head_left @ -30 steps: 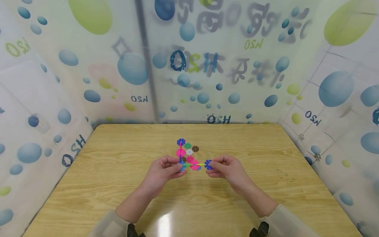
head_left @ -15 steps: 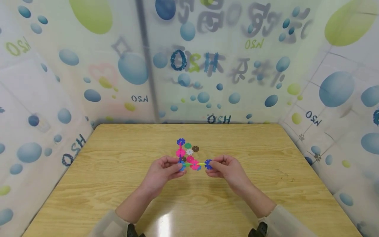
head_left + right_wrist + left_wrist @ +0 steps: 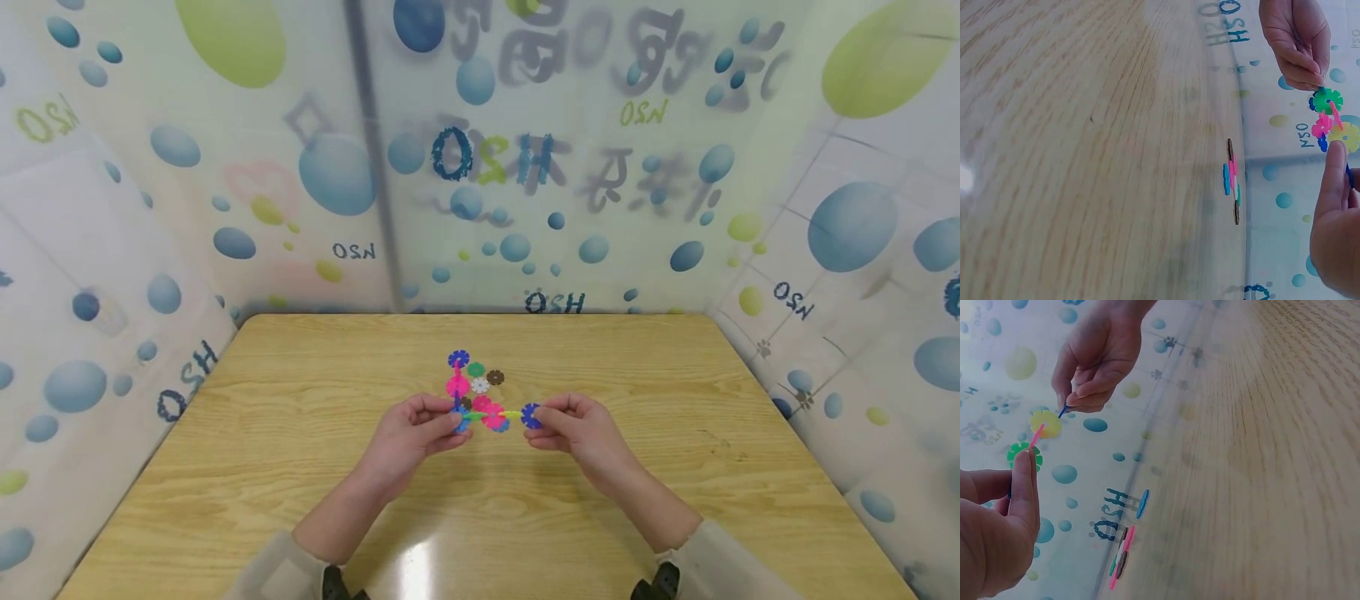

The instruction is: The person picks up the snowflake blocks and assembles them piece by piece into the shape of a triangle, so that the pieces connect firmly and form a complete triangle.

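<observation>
An L-shaped chain of notched plastic snowflake discs is held up between both hands. My left hand [image 3: 411, 433] pinches the light blue disc [image 3: 461, 420] at its corner. From there one arm runs away from me through a pink disc [image 3: 457, 387] to a dark blue disc [image 3: 458, 359]. The other arm leads right through a green disc [image 3: 1023, 456], a pink disc [image 3: 492, 416] and a yellow disc [image 3: 1045, 424]. At the right end my right hand [image 3: 579, 429] pinches another dark blue disc [image 3: 531, 416], its edge against the yellow one.
Loose discs lie flat on the wooden table [image 3: 300, 433] beyond the chain: green [image 3: 476, 368], brown [image 3: 496, 377], white [image 3: 480, 385], pink [image 3: 482, 402] and light blue [image 3: 502, 426] among them. Patterned curtains [image 3: 480, 267] stand behind the table and at its sides.
My right hand and the dark blue disc in it have shifted very slightly to the right. The left hand and the loose discs stay where they were.
</observation>
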A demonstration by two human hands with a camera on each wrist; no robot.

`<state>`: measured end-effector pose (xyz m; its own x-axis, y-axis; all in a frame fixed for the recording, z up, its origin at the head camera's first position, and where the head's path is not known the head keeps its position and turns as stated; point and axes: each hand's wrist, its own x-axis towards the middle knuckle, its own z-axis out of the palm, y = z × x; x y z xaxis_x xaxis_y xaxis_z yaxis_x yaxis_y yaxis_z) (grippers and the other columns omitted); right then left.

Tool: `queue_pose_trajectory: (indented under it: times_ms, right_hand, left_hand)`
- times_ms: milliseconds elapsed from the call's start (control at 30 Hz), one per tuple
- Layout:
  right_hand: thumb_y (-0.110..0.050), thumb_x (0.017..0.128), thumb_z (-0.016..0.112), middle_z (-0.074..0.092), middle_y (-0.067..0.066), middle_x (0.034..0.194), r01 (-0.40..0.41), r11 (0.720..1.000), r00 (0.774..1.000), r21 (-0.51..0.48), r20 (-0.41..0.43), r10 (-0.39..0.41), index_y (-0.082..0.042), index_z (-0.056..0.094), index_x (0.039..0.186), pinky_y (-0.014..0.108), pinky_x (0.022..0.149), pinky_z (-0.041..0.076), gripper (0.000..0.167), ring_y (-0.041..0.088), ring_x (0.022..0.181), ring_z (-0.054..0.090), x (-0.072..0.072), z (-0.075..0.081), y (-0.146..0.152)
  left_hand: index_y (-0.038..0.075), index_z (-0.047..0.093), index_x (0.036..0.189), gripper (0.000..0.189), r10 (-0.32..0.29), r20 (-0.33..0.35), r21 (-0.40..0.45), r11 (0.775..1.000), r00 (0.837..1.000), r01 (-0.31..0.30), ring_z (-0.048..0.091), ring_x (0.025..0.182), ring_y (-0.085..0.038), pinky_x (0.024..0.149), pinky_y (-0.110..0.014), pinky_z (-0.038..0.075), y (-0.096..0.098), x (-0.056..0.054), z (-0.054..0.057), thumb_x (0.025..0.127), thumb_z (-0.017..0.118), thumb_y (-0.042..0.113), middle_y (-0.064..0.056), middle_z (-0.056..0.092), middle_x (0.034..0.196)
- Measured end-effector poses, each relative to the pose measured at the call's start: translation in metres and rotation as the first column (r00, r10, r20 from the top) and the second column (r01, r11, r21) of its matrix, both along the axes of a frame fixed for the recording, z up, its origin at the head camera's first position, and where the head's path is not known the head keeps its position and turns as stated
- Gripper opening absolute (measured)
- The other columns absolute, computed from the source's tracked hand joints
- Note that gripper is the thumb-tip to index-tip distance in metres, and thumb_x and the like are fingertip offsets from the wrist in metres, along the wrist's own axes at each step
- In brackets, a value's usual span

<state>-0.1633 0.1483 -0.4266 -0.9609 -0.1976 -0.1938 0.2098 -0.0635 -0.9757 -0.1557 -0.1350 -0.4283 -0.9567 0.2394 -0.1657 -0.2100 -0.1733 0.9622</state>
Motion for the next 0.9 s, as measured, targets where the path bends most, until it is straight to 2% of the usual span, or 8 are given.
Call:
queue_pose_trajectory:
  times_ms: [267, 900]
  right_hand:
    - [-0.009, 0.111, 0.063, 0.075, 0.008, 0.101, 0.021, 1.0, 1.0, -0.002, -0.003, -0.021, 0.005, 0.059, 0.121, 0.031, 0.087, 0.07, 0.017, 0.016, 0.089, 0.08, 0.0013, 0.0025, 0.0008]
    - [-0.009, 0.112, 0.062, 0.076, 0.006, 0.096, -0.013, 1.0, 1.0, -0.025, 0.004, 0.013, 0.002, 0.059, 0.118, 0.031, 0.086, 0.07, 0.013, 0.015, 0.088, 0.081, 0.0007, 0.0018, 0.0012]
  left_hand:
    - [-0.014, 0.052, 0.136, 0.031, -0.007, 0.0, 0.007, 1.0, 1.0, 0.007, 0.081, 0.101, -0.021, 0.098, -0.033, 0.067, -0.0017, -0.0001, -0.0006, 0.11, 0.061, -0.002, -0.013, 0.067, 0.111]
    - [-0.014, 0.051, 0.137, 0.031, -0.011, -0.005, 0.015, 1.0, 1.0, 0.011, 0.081, 0.101, -0.021, 0.099, -0.034, 0.067, -0.0022, -0.0006, -0.0026, 0.11, 0.059, -0.003, -0.012, 0.067, 0.11]
